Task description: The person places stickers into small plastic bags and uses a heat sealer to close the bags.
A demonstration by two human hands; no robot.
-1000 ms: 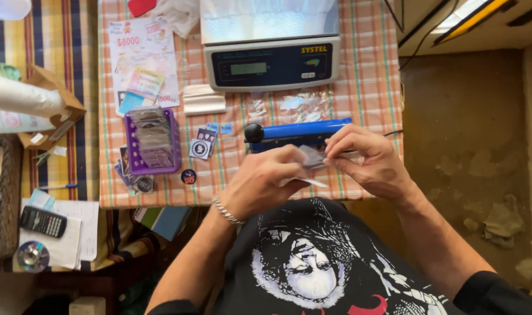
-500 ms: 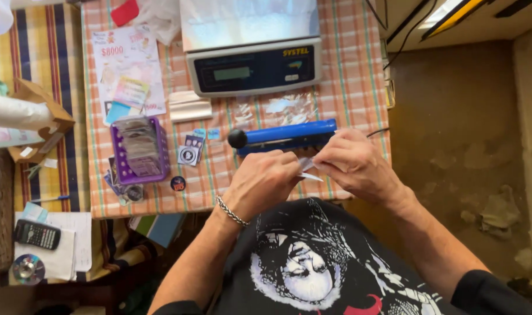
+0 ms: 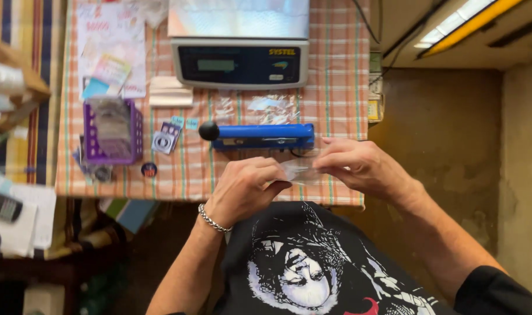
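Both hands meet over the near edge of the table (image 3: pixel 336 105), which is covered in an orange-and-green checked cloth. The left hand (image 3: pixel 245 189) and the right hand (image 3: pixel 359 166) pinch the two ends of a small clear plastic bag (image 3: pixel 298 171), thin, glossy and crinkled, held just above the cloth between them; what is inside it cannot be made out. Just beyond the fingers lies a blue bar-shaped heat sealer (image 3: pixel 260 135) with a round black knob at its left end, close behind the bag. Farther back stands a digital scale (image 3: pixel 242 61) with a dark front panel and a shiny metal pan, and more clear bags (image 3: pixel 266 106) lie flat between scale and sealer. To the left sit a purple slotted plastic basket (image 3: pixel 111 131), some small printed cards (image 3: pixel 165 139) and loose paper sheets (image 3: pixel 111 49). A metal chain bracelet (image 3: pixel 212 219) circles the left wrist.
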